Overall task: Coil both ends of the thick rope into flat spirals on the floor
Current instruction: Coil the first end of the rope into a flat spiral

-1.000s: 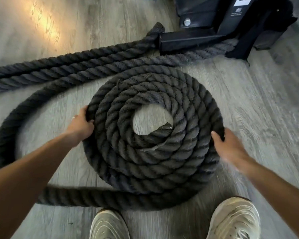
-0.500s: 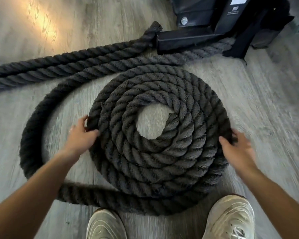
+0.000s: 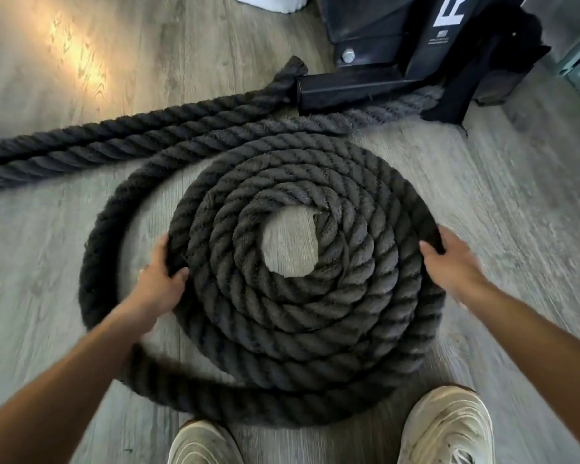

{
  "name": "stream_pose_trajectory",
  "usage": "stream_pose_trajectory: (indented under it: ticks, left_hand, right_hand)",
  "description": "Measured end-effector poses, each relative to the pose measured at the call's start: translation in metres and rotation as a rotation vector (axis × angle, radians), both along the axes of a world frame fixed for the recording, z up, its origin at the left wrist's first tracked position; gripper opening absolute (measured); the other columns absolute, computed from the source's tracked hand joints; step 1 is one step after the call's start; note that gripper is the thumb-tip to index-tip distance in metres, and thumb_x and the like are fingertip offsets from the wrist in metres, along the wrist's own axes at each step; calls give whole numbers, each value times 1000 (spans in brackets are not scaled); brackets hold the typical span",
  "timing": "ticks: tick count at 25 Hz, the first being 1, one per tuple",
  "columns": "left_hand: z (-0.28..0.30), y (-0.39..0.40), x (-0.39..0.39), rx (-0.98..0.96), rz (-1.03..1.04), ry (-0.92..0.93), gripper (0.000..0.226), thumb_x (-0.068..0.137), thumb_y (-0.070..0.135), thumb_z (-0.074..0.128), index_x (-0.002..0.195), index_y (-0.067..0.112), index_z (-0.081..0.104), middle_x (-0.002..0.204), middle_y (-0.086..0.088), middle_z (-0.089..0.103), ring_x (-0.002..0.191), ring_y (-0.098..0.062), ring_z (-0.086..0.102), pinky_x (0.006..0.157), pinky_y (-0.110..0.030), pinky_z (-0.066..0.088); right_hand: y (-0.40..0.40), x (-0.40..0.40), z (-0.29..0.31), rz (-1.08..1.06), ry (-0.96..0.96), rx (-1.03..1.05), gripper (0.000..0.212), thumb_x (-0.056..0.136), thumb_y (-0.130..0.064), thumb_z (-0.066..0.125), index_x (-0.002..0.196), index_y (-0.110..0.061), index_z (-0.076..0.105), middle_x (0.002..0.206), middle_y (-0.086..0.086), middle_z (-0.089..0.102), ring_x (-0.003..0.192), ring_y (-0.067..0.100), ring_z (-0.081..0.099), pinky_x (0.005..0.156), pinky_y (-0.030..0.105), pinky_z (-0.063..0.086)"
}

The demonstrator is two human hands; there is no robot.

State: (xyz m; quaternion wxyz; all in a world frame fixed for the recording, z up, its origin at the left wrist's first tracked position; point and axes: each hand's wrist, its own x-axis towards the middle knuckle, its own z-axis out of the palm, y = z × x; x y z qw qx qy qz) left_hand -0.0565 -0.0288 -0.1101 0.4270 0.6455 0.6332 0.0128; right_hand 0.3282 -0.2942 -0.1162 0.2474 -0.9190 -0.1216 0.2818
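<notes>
Both arms reach down from the near side: left hand fingers clamped on the rope spiral's left edge, right hand curled over its right edge, flat on the wood floor.

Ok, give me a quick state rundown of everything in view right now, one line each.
rope coil: flat spiral, several turns, bare floor showing at its centre
loose outer loop: not yet snug against the coil
straight rope runs: uncoiled, leading to the frame
black frame: standing over the rope
left hand: gripping the coil's edge
right hand: gripping the opposite edge
</notes>
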Motion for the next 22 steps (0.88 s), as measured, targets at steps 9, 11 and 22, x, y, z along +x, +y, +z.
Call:
stream_pose_trajectory:
  ticks: [9,11,22]
  left_hand:
    - [22,-32,-10,-6,-164,475,101,85,34,73,162,27,7,157,-30,19,133,-52,43,107,-52,41]
    - [25,6,0,160,-246,458,83,89,30,69,159,25,23,149,-32,30,129,-54,45,106,-53,38]
    - [11,28,25,468,-555,512,60,100,23,45,157,27,29,93,-27,69,82,-45,68,69,-45,50]
  right_hand:
    - [34,14,5,36,-98,31,52,98,-43,56,147,-27,47,139,13,58,119,36,59,95,41,52]
    - [-13,-28,0,-48,-89,-5,58,99,-53,48,152,-31,37,146,15,48,120,39,57,85,40,49]
    - [-51,-37,3,24,15,-127,51,102,-49,44,143,-20,45,124,14,63,109,37,60,86,42,47]
